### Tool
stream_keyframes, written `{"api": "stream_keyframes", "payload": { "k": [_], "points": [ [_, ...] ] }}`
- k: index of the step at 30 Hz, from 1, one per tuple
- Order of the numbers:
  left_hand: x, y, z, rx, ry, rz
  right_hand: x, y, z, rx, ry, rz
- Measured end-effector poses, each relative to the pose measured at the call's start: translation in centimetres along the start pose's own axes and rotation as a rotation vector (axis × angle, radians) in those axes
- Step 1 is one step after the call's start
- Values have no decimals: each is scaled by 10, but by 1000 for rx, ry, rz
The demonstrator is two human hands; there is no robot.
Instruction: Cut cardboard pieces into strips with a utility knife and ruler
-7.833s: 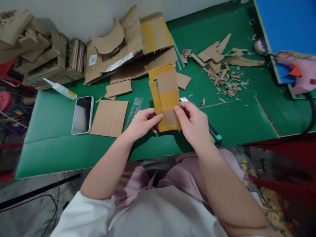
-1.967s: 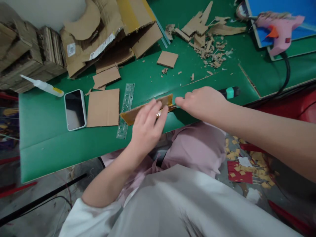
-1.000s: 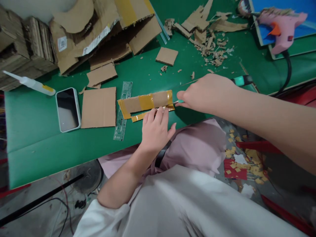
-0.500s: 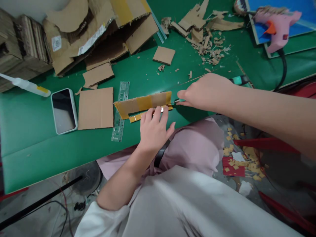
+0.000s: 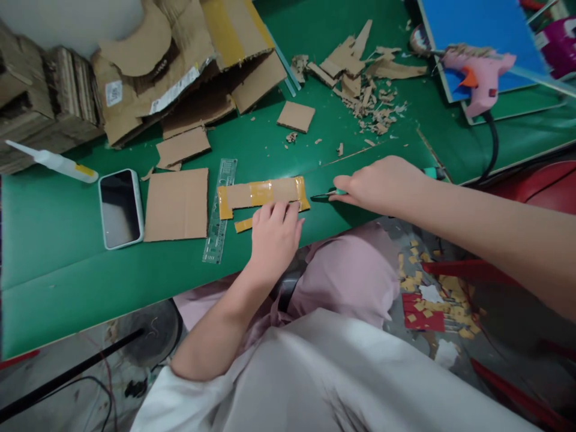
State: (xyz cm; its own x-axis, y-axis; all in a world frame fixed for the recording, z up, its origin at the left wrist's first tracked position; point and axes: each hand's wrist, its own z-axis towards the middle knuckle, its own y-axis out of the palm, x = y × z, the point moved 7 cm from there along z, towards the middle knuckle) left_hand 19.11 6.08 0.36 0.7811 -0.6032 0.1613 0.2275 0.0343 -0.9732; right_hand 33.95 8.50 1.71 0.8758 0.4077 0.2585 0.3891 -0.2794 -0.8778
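My left hand (image 5: 275, 237) rests palm down, its fingers spread a little over the lower edge of a taped cardboard strip (image 5: 261, 193) and a narrow taped offcut (image 5: 243, 225). The strip lies flat, its left end over a clear ruler (image 5: 215, 240). To the right, my right hand (image 5: 371, 183) is closed around a small tool (image 5: 335, 194) with a green part and a thin metal tip. That tip points left, just short of the strip's right end, with a gap between them.
Left of the ruler lie a cardboard square (image 5: 176, 204) and a phone (image 5: 120, 209). Behind are a glue bottle (image 5: 58, 163), torn cardboard boxes (image 5: 157, 78), a small cardboard piece (image 5: 296, 116) and scraps (image 5: 360, 84). A pink glue gun (image 5: 479, 72) lies at back right.
The taped strip has gone from tilted up to flat, and its right end is now apart from the tool tip. My right hand has drawn back slightly. The view has shifted a little.
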Motion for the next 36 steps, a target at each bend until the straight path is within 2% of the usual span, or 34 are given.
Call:
{"api": "stream_keyframes", "payload": {
  "k": [6,10,14,17,19,23,27,30,33,36],
  "points": [
    [-11,4,14,-45,108,13,10,8,2,63,56,57],
    [-14,-1,23,-65,183,-19,21,8,3,120,127,135],
    [-24,-17,39,-69,97,-99,25,2,10,258,224,131],
    [-31,-40,50,44,68,-222,20,-6,20,364,219,129],
    [-35,-55,56,119,73,-322,15,-21,21,522,179,221],
    [-41,-79,60,217,86,-537,4,-68,8,998,-49,572],
    [-47,-104,53,396,100,-683,-10,-107,-5,1267,-265,690],
    [-49,-123,42,581,89,-692,-20,-128,-8,1312,-317,674],
    [-52,-136,35,667,73,-763,-29,-147,-11,1304,-360,643],
    [-73,-145,30,752,-38,-1035,-33,-160,-20,1293,-414,653]
  ]
}}
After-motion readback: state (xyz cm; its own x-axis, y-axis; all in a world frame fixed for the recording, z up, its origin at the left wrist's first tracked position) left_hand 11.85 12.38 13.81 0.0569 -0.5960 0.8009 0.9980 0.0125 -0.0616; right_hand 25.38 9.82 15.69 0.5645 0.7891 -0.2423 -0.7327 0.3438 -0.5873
